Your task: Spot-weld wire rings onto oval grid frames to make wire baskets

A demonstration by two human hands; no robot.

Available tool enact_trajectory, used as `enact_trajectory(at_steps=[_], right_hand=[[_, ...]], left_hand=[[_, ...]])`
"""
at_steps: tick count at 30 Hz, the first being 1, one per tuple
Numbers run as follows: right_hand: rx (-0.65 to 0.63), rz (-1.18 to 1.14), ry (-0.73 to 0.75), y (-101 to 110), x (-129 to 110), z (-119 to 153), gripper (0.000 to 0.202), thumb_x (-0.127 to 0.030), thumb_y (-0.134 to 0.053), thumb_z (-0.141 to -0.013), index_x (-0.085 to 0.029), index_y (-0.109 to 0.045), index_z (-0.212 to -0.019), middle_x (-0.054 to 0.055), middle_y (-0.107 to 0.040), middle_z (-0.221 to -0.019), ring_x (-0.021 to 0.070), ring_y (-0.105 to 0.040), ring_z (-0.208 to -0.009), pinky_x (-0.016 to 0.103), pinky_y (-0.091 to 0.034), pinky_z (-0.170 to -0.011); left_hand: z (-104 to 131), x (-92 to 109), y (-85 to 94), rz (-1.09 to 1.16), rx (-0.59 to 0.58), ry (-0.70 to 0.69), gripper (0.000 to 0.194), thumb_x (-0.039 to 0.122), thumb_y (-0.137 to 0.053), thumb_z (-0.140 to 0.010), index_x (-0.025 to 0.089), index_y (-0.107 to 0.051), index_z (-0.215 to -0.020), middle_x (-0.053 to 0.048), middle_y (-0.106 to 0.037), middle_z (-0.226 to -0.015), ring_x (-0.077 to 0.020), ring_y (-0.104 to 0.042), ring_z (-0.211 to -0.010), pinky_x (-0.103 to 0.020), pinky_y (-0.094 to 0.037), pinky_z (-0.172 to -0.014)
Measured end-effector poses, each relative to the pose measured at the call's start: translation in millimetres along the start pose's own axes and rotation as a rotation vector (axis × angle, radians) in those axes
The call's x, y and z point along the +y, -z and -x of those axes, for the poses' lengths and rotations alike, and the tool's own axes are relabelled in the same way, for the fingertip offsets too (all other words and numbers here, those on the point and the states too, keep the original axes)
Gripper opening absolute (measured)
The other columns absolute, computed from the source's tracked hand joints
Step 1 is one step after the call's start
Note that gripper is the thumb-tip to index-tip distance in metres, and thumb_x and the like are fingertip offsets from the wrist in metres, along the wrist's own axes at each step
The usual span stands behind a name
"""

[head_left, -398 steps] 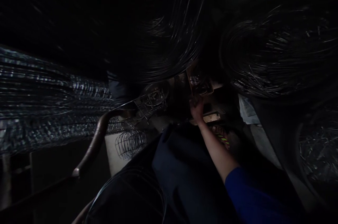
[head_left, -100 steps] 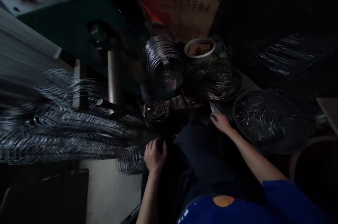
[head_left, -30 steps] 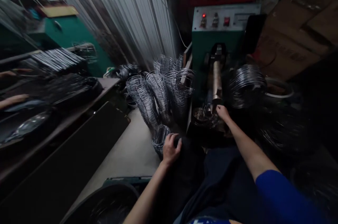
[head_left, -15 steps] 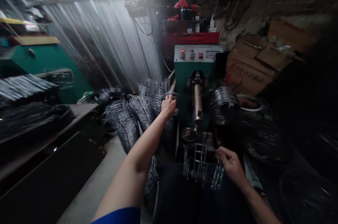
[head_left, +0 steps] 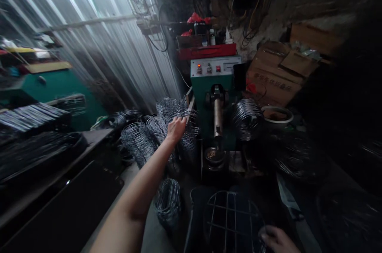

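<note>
My left hand (head_left: 177,129) reaches out to the stacks of wire rings (head_left: 188,138) left of the green machine, its fingers curled over the top rings. Low at the right, my right hand (head_left: 276,238) pinches the edge of a round wire grid frame (head_left: 226,217) over my lap. The machine (head_left: 196,86) has a thick metal arm (head_left: 218,117) pointing toward me. Below that arm is a small round dish (head_left: 215,154) with small copper-coloured pieces.
A coil of wire (head_left: 247,119) hangs right of the machine. Beyond it are a white-rimmed bucket (head_left: 291,117) and cardboard boxes (head_left: 273,86). A dark bench (head_left: 95,135) stands at the left. Another ring stack (head_left: 167,199) is on the floor.
My right hand has moved down and toward me with the wire frame, which now shows its round grid face. My left hand remains at the ring stacks, and the view has shifted.
</note>
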State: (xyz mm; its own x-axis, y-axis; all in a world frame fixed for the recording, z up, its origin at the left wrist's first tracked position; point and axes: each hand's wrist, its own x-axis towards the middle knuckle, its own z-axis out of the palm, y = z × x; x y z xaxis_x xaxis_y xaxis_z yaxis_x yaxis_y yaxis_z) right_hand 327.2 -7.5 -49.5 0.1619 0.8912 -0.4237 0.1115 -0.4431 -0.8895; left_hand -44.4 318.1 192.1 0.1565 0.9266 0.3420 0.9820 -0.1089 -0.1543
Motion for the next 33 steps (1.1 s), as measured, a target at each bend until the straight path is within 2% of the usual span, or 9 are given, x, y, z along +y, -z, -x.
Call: enact_trajectory(at_steps=[3,7,12,15,19,22,25,28,33], right_hand=[[0.109,0.376,0.186,50.8,-49.2,-18.7,0.018,-0.050,-0.077,-0.057,-0.036,-0.069,-0.064,0.008,-0.069,-0.069,0.0379,-0.071,-0.077,0.048,-0.055,-0.068],[0.287,0.805,0.531,94.3,-151.4,-53.9,0.023,-0.048,-0.056,-0.085,-0.032,-0.073,-0.091,0.008,-0.075,-0.094,0.0318,-0.071,-0.088,0.042,-0.053,-0.076],[0.607,1.200,0.845,74.8,-277.2,-109.6,0.027,-0.038,-0.049,-0.101,-0.023,-0.066,-0.116,0.009,-0.069,-0.113,0.0233,-0.065,-0.089,0.031,-0.046,-0.068],[0.604,1.314,0.914,52.6,-324.5,-147.5,0.024,-0.031,-0.054,-0.101,-0.020,-0.065,-0.119,0.012,-0.064,-0.120,0.0243,-0.058,-0.104,0.029,-0.040,-0.067],[0.538,1.450,1.004,37.5,-349.4,-180.5,0.017,-0.015,-0.054,-0.099,-0.016,-0.070,-0.106,0.014,-0.066,-0.108,0.0233,-0.053,-0.099,0.030,-0.033,-0.069],[0.514,1.538,1.065,36.2,-354.0,-187.3,0.021,-0.008,-0.052,-0.099,-0.016,-0.071,-0.097,0.014,-0.067,-0.098,0.0215,-0.052,-0.089,0.032,-0.028,-0.066],[0.509,1.597,1.099,41.7,-359.9,-184.7,0.023,-0.008,-0.050,-0.100,-0.017,-0.071,-0.101,0.013,-0.067,-0.097,0.0208,-0.050,-0.087,0.033,-0.024,-0.065],[0.525,1.637,1.111,51.5,-367.8,-177.9,0.028,-0.011,-0.044,-0.103,-0.018,-0.068,-0.116,0.013,-0.065,-0.101,0.0214,-0.050,-0.089,0.033,-0.022,-0.064],[0.524,1.714,1.152,58.1,-356.9,-148.7,0.030,-0.008,-0.045,-0.099,-0.019,-0.068,-0.115,0.013,-0.064,-0.099,0.0237,-0.051,-0.091,0.032,-0.026,-0.065]], left_hand=[[13.4,-9.8,5.2,0.003,0.004,0.048,0.039,0.016,-0.031,-0.099,0.016,-0.063,-0.122,-0.017,-0.068,-0.115,-0.0318,-0.062,-0.112,-0.037,-0.052,-0.079],[56.4,-14.3,-6.1,0.040,-0.004,0.071,0.040,0.022,-0.034,-0.099,0.020,-0.060,-0.129,-0.014,-0.069,-0.115,-0.0312,-0.067,-0.104,-0.036,-0.051,-0.075],[162.0,-5.5,-70.3,0.299,-0.211,0.161,0.042,0.026,-0.037,-0.097,0.023,-0.059,-0.133,-0.012,-0.072,-0.120,-0.0285,-0.071,-0.102,-0.034,-0.053,-0.074],[233.5,-6.4,-113.6,0.583,-0.271,0.248,0.043,0.025,-0.041,-0.089,0.023,-0.062,-0.127,-0.008,-0.077,-0.109,-0.0241,-0.073,-0.099,-0.031,-0.055,-0.082],[310.2,-14.4,-146.8,0.847,-0.287,0.470,0.045,0.052,-0.051,-0.083,0.025,-0.070,-0.113,-0.005,-0.079,-0.090,-0.0270,-0.076,-0.089,-0.032,-0.060,-0.076],[340.3,-8.7,-151.3,1.037,-0.298,0.566,0.058,0.070,-0.056,-0.075,0.025,-0.074,-0.106,-0.007,-0.079,-0.099,-0.0298,-0.075,-0.100,-0.036,-0.061,-0.087],[345.7,13.2,-137.0,1.252,-0.364,0.616,0.071,0.081,-0.056,-0.073,0.023,-0.075,-0.109,-0.009,-0.077,-0.109,-0.0307,-0.072,-0.109,-0.037,-0.059,-0.094],[339.7,46.5,-109.4,1.458,-0.429,0.594,0.081,0.084,-0.058,-0.073,0.019,-0.072,-0.119,-0.012,-0.074,-0.121,-0.0311,-0.067,-0.119,-0.037,-0.055,-0.103],[334.4,95.1,-72.4,1.496,-0.419,0.438,0.069,0.073,-0.058,-0.083,0.021,-0.068,-0.128,-0.010,-0.070,-0.131,-0.0301,-0.063,-0.125,-0.040,-0.047,-0.112]])
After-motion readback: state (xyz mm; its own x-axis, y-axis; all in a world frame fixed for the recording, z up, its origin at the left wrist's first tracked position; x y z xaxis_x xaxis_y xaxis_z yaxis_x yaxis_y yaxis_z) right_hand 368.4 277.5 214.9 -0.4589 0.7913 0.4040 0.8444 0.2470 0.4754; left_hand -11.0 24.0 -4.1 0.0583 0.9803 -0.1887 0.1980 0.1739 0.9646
